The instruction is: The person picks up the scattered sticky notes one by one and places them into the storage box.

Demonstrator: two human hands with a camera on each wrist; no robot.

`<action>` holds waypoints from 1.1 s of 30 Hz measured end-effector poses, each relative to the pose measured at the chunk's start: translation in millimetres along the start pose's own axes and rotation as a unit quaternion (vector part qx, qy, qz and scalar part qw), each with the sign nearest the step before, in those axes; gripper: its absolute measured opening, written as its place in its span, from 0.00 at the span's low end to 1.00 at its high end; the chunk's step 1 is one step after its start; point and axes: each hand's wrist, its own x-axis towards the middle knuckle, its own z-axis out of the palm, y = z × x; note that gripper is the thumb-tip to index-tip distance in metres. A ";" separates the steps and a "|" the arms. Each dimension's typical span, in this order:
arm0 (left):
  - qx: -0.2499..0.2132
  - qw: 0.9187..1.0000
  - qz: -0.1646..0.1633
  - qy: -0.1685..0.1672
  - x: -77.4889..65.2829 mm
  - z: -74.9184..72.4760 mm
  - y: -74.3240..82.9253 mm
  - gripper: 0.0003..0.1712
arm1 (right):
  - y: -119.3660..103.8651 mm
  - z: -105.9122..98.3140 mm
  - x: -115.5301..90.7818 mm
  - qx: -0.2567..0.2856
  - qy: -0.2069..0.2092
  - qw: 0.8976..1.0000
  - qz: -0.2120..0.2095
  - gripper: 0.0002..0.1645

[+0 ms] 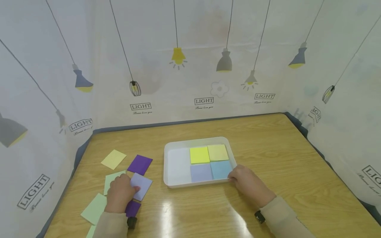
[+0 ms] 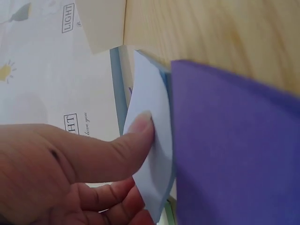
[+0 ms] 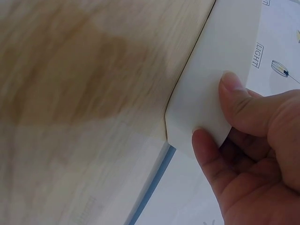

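Head view: toward the left edge of the desk [image 1: 276, 148], the left hand [image 1: 119, 195] pinches a lavender sticky-note pad [image 1: 143, 185]; the right hand [image 1: 250, 185] holds the near right corner of a white tray [image 1: 178, 168], 4 pads [image 1: 199, 155] inside. Left wrist: thumb and fingers clamp the lavender pad beside a purple pad [image 2: 229, 150]. Right wrist: thumb and fingers grip the tray's wall.

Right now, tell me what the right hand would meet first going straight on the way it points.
The white tray, whose near right corner the right hand holds; past that wall, probably the blue pad, though depth is unclear.
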 end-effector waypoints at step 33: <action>-0.047 0.997 0.057 0.020 -25.5 -34.2 36.9 0.07 | 0.4 -3.9 0.6 0.004 -0.009 1.000 -0.006 0.03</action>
